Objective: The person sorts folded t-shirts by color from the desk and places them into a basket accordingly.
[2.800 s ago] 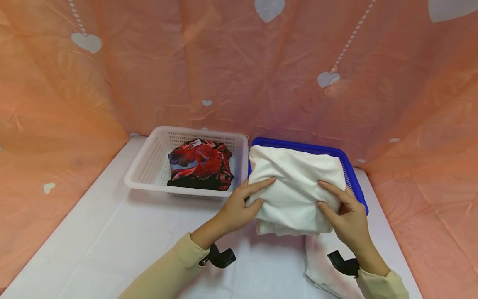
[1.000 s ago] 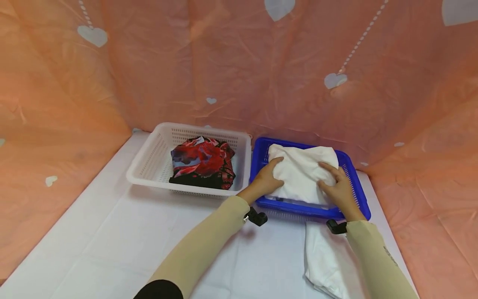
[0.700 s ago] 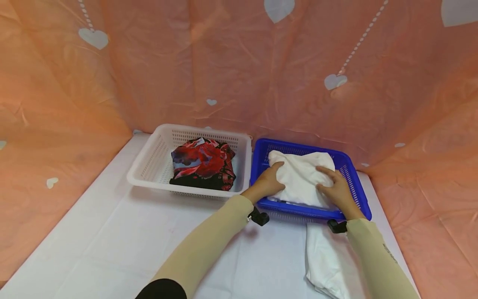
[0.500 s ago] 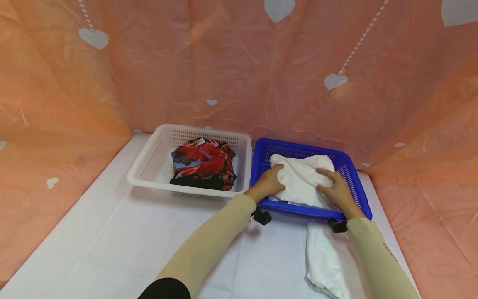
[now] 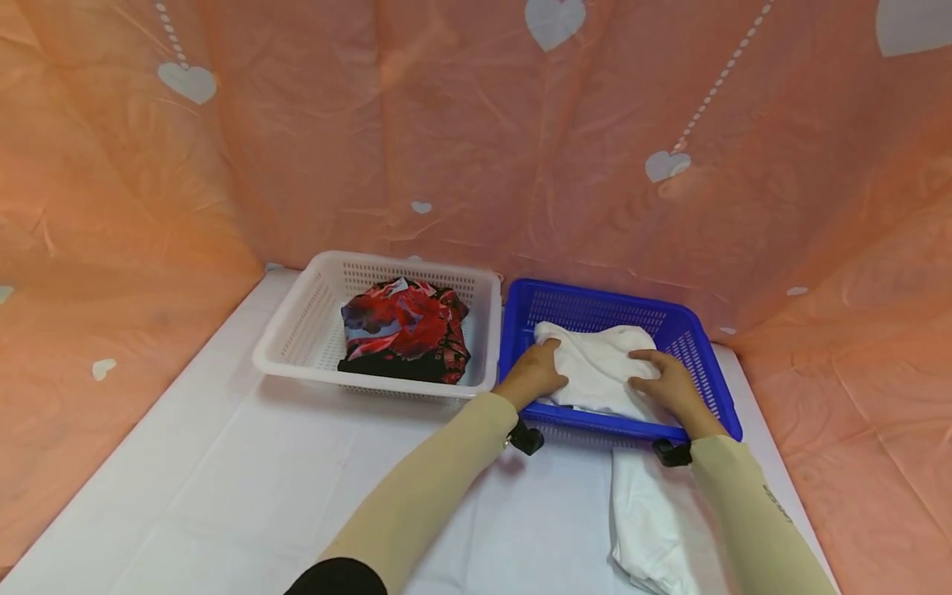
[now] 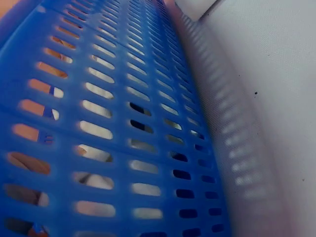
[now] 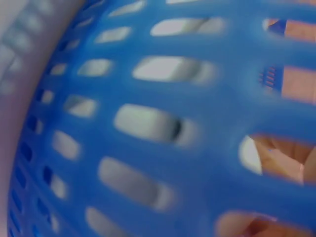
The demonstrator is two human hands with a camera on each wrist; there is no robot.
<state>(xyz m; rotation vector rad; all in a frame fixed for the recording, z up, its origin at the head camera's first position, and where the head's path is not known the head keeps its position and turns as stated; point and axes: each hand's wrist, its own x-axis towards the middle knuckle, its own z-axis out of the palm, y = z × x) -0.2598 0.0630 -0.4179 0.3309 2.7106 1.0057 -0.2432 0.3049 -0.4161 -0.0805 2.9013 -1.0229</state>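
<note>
A white folded garment (image 5: 598, 368) lies low inside the blue plastic basket (image 5: 595, 293) in the head view. At its left side my left hand (image 5: 534, 373) grips it, thumb and index finger on the upper face. My right hand (image 5: 673, 388) grips the opposite side in the same way. The remaining fingers are hidden by the cloth and the hands. Both wrist views are mostly filled by the basket's slotted wall (image 6: 118, 148); white cloth and bits of skin show through the slots.
To the left stands a white slotted basket (image 5: 293, 347) with a folded black-and-red printed garment (image 5: 402, 326) in it. Another white folded garment (image 5: 647, 521) lies on the white-covered table (image 5: 297, 496), in front of the blue basket and partly under the right forearm. A peach curtain (image 5: 461, 149) hangs close behind.
Both hands have carried the white garment from in front of the blue basket forward and down into it. Over the last second it has sunk lower and slightly toward the basket's near side.
</note>
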